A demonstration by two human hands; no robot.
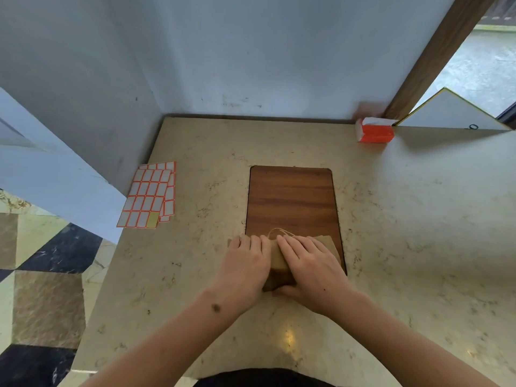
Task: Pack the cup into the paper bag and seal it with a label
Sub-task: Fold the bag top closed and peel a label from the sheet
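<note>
a pale marbled desk (391, 219) sits in a corner of blue-grey walls, with a dark wood-grain panel (291, 199) set into it just beyond the hands. both hands lie flat on a brown paper bag (277, 263) at the panel's near edge: the left hand (245, 266) presses down with straight fingers, and the right hand (310, 266) does the same, its thumb tucked under the bag's near end. a loop of twine handle (280, 232) pokes out past the fingertips. the bag looks folded over and bulky, so the cup is probably already inside, though it cannot be seen. the step in hand seems to be flattening the fold ready for sealing. next, one hand should keep the fold pinned while the other reaches far to the left and forward for the label sheets (149, 195), peels one off and sticks it across the flap. an orange and white box (375, 132) stands well beyond the right hand.
</note>
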